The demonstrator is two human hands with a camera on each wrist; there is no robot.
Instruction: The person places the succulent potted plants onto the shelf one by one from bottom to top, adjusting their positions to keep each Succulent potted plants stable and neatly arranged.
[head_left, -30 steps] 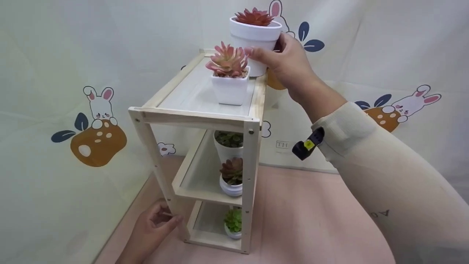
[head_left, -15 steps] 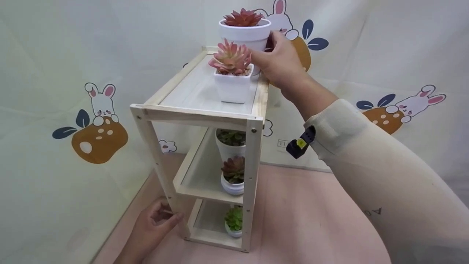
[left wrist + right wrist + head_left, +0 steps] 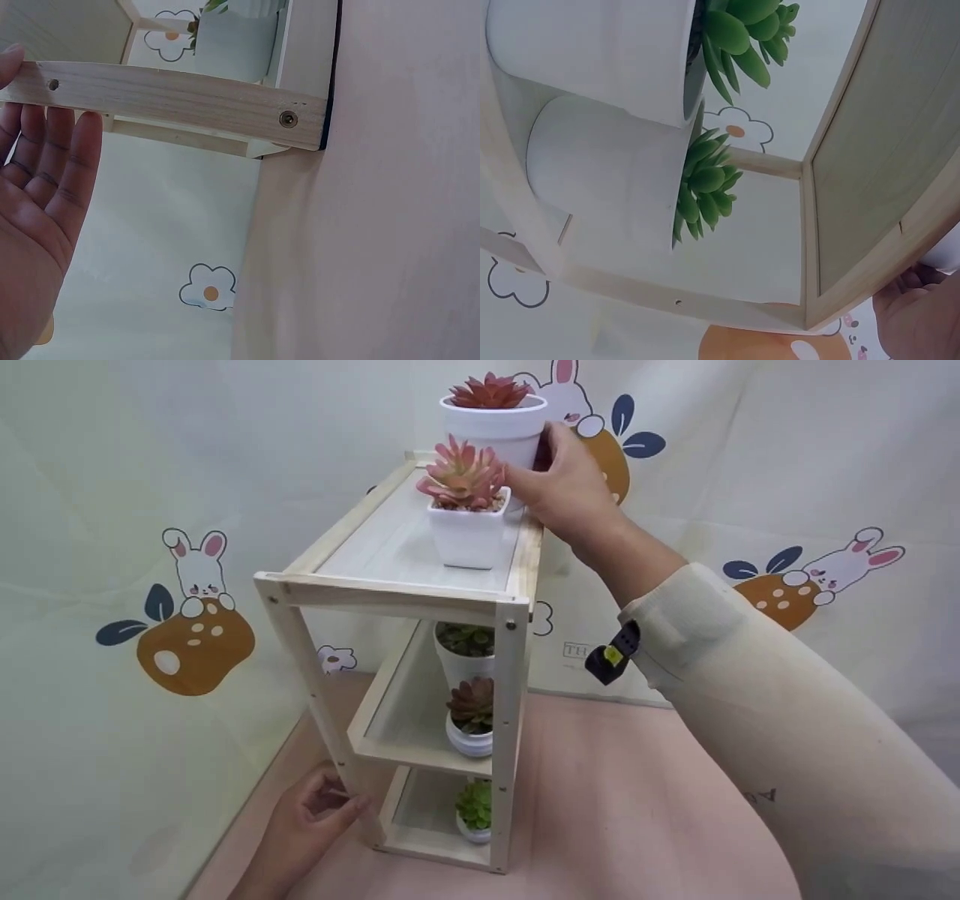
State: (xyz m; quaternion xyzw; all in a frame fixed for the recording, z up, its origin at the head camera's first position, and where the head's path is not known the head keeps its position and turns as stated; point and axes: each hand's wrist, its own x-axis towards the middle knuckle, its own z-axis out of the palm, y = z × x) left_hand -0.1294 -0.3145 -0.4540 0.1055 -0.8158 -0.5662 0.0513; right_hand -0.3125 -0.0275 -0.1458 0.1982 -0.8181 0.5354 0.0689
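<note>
On the top tier of a wooden plant stand, my right hand grips a large round white pot from its right side. A red succulent sits in that pot, whose base is partly hidden by my thumb and the plant in front. Nearer to me stands a square white pot with a pink succulent. My left hand holds the stand's left front leg low down; in the left wrist view its thumb and fingers lie on either side of the wooden leg.
The middle tier holds a dark green plant and a brownish succulent. On the bottom tier is a bright green succulent. White pots with green plants show in the right wrist view. A printed cloth backdrop hangs behind.
The large white pot and my right hand have shifted left over the top tier, farther behind the square pot. My left hand keeps its hold on the leg.
</note>
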